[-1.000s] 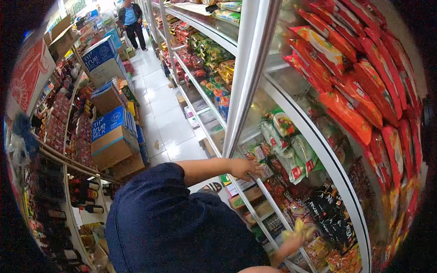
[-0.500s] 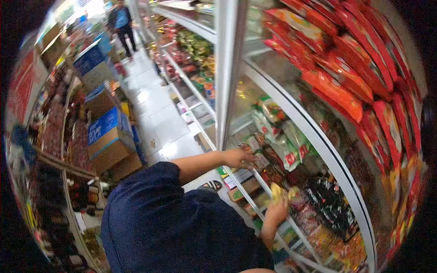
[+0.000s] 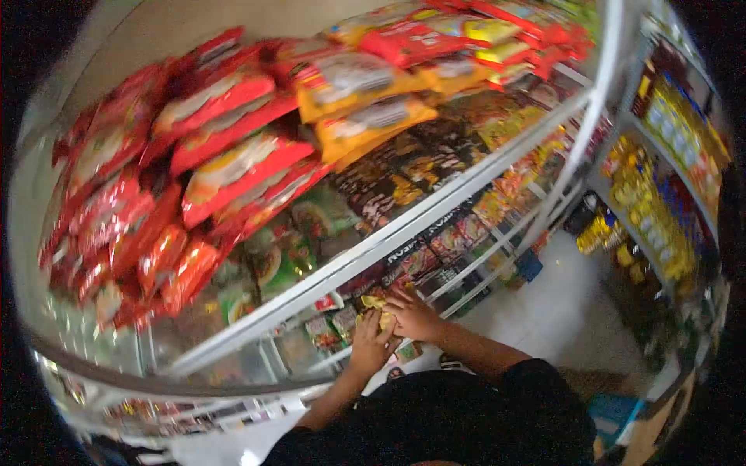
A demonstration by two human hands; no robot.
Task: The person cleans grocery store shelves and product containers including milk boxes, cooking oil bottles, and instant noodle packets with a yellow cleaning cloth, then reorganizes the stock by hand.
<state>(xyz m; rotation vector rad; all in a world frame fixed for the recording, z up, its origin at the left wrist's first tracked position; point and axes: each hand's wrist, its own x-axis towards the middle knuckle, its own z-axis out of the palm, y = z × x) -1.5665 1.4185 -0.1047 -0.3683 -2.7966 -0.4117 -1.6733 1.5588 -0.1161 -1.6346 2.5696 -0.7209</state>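
My left hand (image 3: 371, 343) and my right hand (image 3: 413, 317) are close together at the front of the shelf, just below the white metal rail. Between them is a small yellow packet (image 3: 373, 300), with the fingers of both hands closed on it and partly covering it. Small green-and-white packets (image 3: 344, 321) lie on the shelf left of my hands. Dark packets (image 3: 416, 262) are stacked behind and to the right of them.
Large red bags (image 3: 233, 167) and orange bags (image 3: 365, 85) are piled on the glass top. A white metal rail (image 3: 420, 229) crosses above my hands. Right, a rack (image 3: 660, 163) holds yellow packs beside the tiled floor (image 3: 544, 287).
The view has swung right, from the aisle to the display case. My left hand, earlier open and apart, has come to the yellow packet in my right hand.
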